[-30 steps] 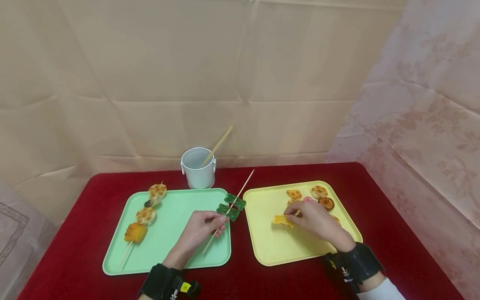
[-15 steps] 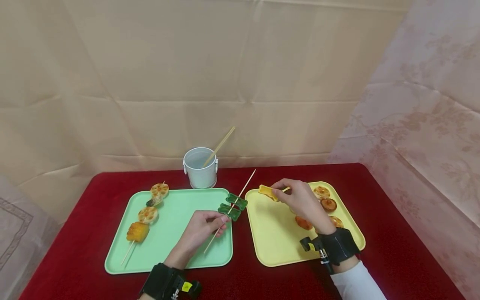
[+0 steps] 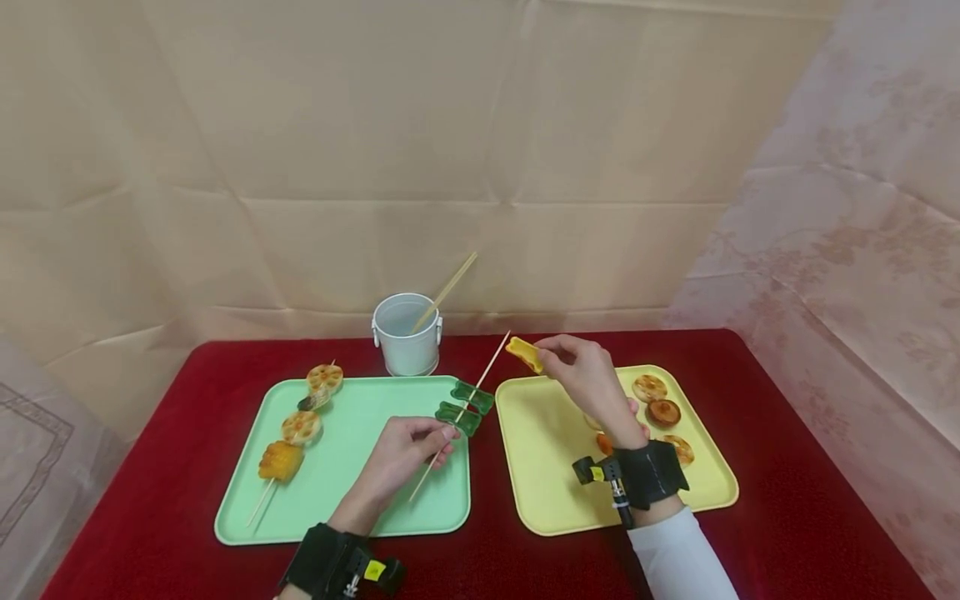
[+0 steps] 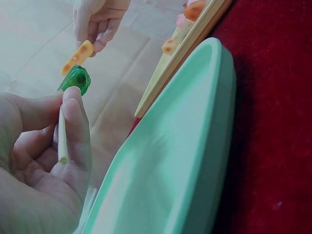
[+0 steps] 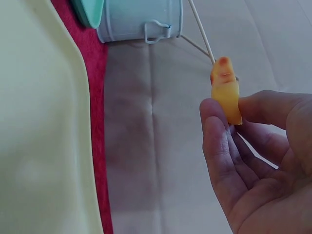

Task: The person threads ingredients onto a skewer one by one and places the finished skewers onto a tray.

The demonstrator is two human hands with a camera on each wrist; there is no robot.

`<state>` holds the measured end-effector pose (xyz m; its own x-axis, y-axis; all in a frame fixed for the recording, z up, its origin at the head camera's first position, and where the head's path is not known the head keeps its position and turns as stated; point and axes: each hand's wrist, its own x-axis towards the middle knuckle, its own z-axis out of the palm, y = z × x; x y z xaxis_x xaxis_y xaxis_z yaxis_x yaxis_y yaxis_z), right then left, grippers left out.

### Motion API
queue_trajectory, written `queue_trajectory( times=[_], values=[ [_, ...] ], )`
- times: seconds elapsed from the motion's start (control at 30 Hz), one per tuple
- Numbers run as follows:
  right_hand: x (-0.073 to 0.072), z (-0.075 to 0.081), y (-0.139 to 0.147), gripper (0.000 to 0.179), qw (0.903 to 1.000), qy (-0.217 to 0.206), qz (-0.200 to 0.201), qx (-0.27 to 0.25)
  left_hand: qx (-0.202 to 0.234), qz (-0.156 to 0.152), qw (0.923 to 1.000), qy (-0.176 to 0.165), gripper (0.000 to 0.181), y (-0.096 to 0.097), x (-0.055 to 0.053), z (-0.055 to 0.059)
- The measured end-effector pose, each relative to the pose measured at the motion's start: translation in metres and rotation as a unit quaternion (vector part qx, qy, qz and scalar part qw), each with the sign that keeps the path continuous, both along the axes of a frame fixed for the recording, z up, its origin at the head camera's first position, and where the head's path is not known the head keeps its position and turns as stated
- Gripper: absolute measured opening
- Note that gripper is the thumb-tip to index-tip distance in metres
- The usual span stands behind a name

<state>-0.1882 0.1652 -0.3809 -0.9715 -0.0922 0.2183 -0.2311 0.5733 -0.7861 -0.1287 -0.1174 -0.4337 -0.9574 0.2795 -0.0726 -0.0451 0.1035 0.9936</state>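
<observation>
Stick (image 3: 492, 361) is in the left hand (image 3: 401, 457), pinched between thumb and fingers just below two green pieces (image 3: 458, 417) which are threaded on it. It slants above the edge of the green tray (image 3: 375, 408), with its bare pointed end upward and its other end coming out below the hand. The right hand (image 3: 588, 379) pinches a yellow piece (image 3: 526, 354) by one end, with thumb against fingertips, and the other end is free. This piece is in the air beyond the far edge of the yellow tray (image 3: 543, 483), near the stick's point. From the right wrist the piece covers the point, so I cannot tell if they touch.

The stick looks light and thin, rather stiff along its length, but I think it can bend or snap if pushed from the side. Holding it close under the green pieces seems good, because there it is steadier and the fingers stay away from the point. The yellow piece also seems light, perhaps a little soft, with a smooth surface that may slip. It is better to hold it by the edges, so that the middle remains free and no fingertip lies behind it.

A loaded skewer (image 3: 302, 428) lies on the green tray, and more food pieces (image 3: 663, 413) lie on the yellow one.
</observation>
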Motion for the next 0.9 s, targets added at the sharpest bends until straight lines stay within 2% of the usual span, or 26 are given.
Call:
queue_trajectory(
  times=[0.2, 0.37, 0.5, 0.77, 0.9],
  values=[
    [-0.003, -0.004, 0.002, 0.024, 0.9994, -0.008, -0.023, -0.023, 0.001, 0.006, 1.0, 0.0, 0.022, 0.0, 0.0, 0.0],
    [-0.004, -0.004, 0.009, 0.027, 0.9976, -0.037, -0.035, -0.047, 0.0, 0.01, 1.0, -0.001, 0.022, -0.001, 0.0, 0.001],
    [-0.007, -0.005, 0.014, 0.029, 0.9958, -0.057, -0.043, -0.057, -0.009, -0.009, 0.9999, 0.002, 0.023, -0.004, 0.0, 0.002],
    [-0.009, -0.007, 0.016, 0.031, 0.9944, -0.058, -0.058, -0.066, -0.01, -0.067, 0.9977, 0.004, 0.024, -0.005, 0.001, 0.001],
    [-0.01, -0.008, 0.013, 0.03, 0.9931, -0.063, -0.057, -0.081, -0.015, -0.078, 0.9967, 0.011, 0.023, -0.004, 0.001, -0.001]
  ],
)
